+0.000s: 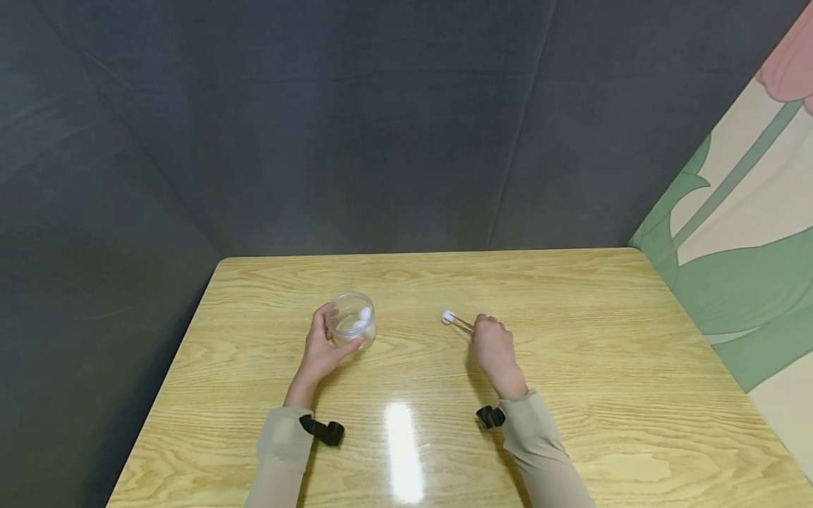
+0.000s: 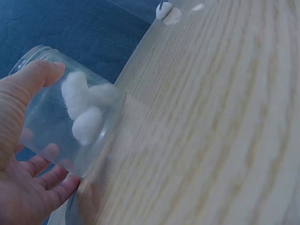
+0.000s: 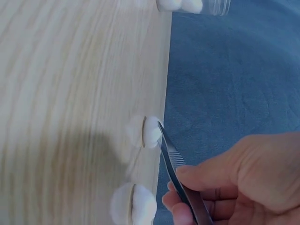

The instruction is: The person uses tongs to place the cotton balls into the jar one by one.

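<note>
Left hand [image 1: 320,349] grip: fingers and thumb curled round a clear plastic jar [image 1: 351,321], which stands on the wooden surface [image 1: 571,339]. Right hand [image 1: 493,351] grip: fingers pinched on a pair of metal tweezers [image 1: 462,324], tips pointing away from the person and to the left.

Head view: the jar stands left of centre on the surface, open mouth upward, with white cotton balls inside. The tweezer tips meet a single cotton ball [image 1: 448,317], which lies on the surface well apart from the jar, to its right. Both forearms wear beige sleeves, each with a black strap at the wrist. A dark fabric backdrop stands behind the surface; a panel with a green and pink floral pattern stands on the right.

Left wrist view: the left hand [image 2: 21,154] holds the jar [image 2: 61,122], thumb on the near wall and fingertips visible through the clear wall from the far side. Three cotton balls [image 2: 86,105] lie clustered inside against the jar bottom. The threaded rim of the jar is uncovered. The cotton ball [image 2: 165,10] at the tweezer tips shows small at the top edge.

Right wrist view: the right hand [image 3: 234,180] holds the tweezers [image 3: 180,180] between thumb and fingers. The tips touch the cotton ball [image 3: 151,131]; whether they clamp it cannot be told. A second cotton ball [image 3: 143,205] lies on the surface just beside the hand. The jar [image 3: 199,5] shows at the top edge.
</note>
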### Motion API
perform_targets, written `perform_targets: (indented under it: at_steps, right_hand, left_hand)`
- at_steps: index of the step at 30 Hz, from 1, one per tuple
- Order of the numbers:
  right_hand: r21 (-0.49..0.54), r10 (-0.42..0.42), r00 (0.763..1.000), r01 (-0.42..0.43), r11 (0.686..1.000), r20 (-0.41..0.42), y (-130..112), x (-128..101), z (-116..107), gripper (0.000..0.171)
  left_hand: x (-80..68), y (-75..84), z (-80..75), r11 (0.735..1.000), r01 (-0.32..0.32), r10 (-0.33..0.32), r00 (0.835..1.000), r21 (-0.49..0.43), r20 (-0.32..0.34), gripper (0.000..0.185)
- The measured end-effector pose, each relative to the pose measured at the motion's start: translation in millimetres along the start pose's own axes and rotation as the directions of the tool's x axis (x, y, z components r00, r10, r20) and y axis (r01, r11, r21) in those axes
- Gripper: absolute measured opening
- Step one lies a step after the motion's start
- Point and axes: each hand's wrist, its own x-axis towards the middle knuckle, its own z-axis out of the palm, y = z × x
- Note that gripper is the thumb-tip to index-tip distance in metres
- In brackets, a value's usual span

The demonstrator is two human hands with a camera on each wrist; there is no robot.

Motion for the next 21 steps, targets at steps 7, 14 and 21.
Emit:
perform_targets:
  at_steps: [7, 14, 21]
  right_hand:
    - [-0.028, -0.083, 0.986, 0.08, 0.996, -0.141, 1.3, -0.7, 6.3, 0.02]
    - [-0.019, -0.083, 0.987, 0.081, 0.997, -0.141, 1.7, -1.3, 5.4, 0.011]
    - [0.037, -0.051, 0.993, 0.055, 0.998, -0.106, -0.3, -1.7, 0.2, 0.01]
  left_hand:
    - [0.2, -0.2, 0.3, 1.0, 0.004, -0.004, 1.0, -0.002, -0.001, 0.085]
    - [0.2, -0.2, 0.3, 1.0, 0.001, -0.001, 1.0, -0.002, -0.002, 0.085]
    - [0.3, -0.8, 0.4, 1.0, -0.004, 0.004, 1.0, -0.003, -0.001, 0.085]
